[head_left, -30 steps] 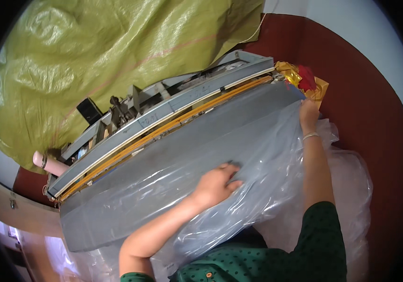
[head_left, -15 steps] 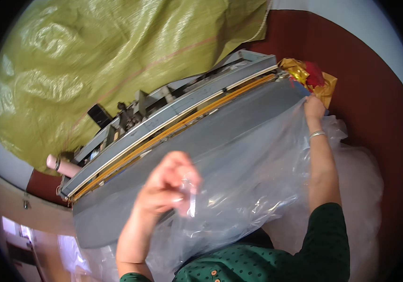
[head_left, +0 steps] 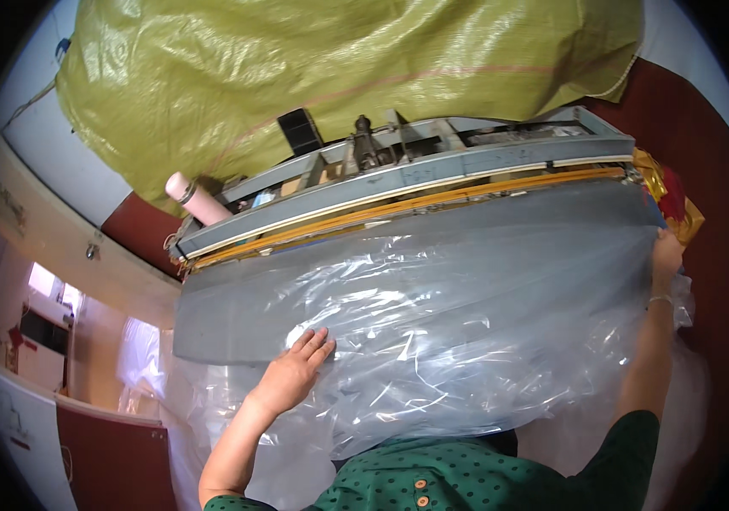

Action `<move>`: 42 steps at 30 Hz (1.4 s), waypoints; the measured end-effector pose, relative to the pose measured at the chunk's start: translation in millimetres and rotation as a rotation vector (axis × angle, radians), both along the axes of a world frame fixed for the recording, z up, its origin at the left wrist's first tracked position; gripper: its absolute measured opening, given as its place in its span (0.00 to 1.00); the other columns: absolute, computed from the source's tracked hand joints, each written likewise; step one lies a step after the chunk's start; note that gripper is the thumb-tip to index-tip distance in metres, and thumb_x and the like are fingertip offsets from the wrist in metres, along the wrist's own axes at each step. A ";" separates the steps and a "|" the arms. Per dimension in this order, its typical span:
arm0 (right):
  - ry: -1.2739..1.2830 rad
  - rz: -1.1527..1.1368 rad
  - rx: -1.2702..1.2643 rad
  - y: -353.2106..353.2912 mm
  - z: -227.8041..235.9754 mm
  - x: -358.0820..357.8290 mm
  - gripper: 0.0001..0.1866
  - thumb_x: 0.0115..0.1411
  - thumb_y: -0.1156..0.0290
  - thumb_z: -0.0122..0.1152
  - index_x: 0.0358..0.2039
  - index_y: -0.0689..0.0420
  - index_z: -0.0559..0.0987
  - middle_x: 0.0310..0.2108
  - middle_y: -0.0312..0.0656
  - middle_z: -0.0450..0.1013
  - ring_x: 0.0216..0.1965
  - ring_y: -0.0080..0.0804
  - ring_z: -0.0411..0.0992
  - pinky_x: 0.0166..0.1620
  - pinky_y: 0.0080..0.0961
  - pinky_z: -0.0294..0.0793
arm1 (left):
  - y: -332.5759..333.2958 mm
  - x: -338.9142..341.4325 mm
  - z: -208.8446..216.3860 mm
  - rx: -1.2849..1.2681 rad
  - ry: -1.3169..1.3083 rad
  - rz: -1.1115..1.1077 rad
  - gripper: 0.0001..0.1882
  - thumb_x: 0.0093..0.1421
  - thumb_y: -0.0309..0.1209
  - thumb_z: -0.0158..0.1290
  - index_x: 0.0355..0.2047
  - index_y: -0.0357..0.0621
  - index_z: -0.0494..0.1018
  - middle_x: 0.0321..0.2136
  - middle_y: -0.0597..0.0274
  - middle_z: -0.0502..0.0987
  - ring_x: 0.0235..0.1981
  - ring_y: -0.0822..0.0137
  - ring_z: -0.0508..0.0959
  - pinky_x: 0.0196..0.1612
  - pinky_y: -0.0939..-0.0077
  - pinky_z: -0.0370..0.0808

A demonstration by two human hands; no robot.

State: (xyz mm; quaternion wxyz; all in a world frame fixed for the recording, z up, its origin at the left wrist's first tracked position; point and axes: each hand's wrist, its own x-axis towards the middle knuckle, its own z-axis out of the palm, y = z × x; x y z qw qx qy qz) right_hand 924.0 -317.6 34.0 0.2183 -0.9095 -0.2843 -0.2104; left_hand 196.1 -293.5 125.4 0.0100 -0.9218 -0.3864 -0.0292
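Left hand (head_left: 292,376) lies open on plastic sheet (head_left: 432,366), right hand (head_left: 667,254) pinches its right edge; uneven pull could wrinkle it across grey tabletop (head_left: 551,211).

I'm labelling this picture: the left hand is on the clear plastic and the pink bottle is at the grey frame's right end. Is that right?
Wrong end: the head view shows the pink bottle at the left end of the grey frame; the left hand is on the clear plastic.
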 end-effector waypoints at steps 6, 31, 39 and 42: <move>0.082 -0.123 -0.157 -2.8 14.6 -2.5 0.18 0.61 0.55 0.42 0.40 0.56 0.72 0.37 0.51 0.73 0.40 0.52 0.71 0.40 0.45 0.69 | 48.2 8.6 24.7 -0.095 -0.323 0.188 0.14 0.53 0.30 0.52 0.41 0.41 0.70 0.38 0.54 0.74 0.40 0.52 0.73 0.39 0.65 0.73; 0.425 0.293 0.812 -45.3 -19.2 97.8 0.17 0.55 0.59 0.60 0.35 0.61 0.77 0.30 0.35 0.73 0.33 0.21 0.68 0.40 0.19 0.67 | 128.5 29.3 -60.1 0.039 -0.557 0.698 0.13 0.50 0.35 0.56 0.34 0.44 0.71 0.22 0.56 0.76 0.28 0.51 0.76 0.30 0.59 0.71; 0.466 0.308 0.912 -64.3 29.0 71.3 0.13 0.54 0.63 0.61 0.33 0.60 0.78 0.31 0.34 0.73 0.33 0.18 0.68 0.38 0.16 0.68 | 125.8 11.5 -48.1 -0.022 -0.469 0.613 0.09 0.49 0.33 0.55 0.29 0.44 0.71 0.24 0.55 0.76 0.30 0.51 0.75 0.32 0.59 0.70; 0.438 0.329 0.883 -69.9 19.9 133.4 0.13 0.55 0.64 0.60 0.34 0.61 0.77 0.31 0.36 0.73 0.31 0.21 0.70 0.36 0.17 0.70 | 146.0 10.8 -60.6 0.251 -0.531 0.427 0.07 0.51 0.30 0.52 0.27 0.40 0.70 0.26 0.51 0.74 0.28 0.52 0.74 0.32 0.60 0.70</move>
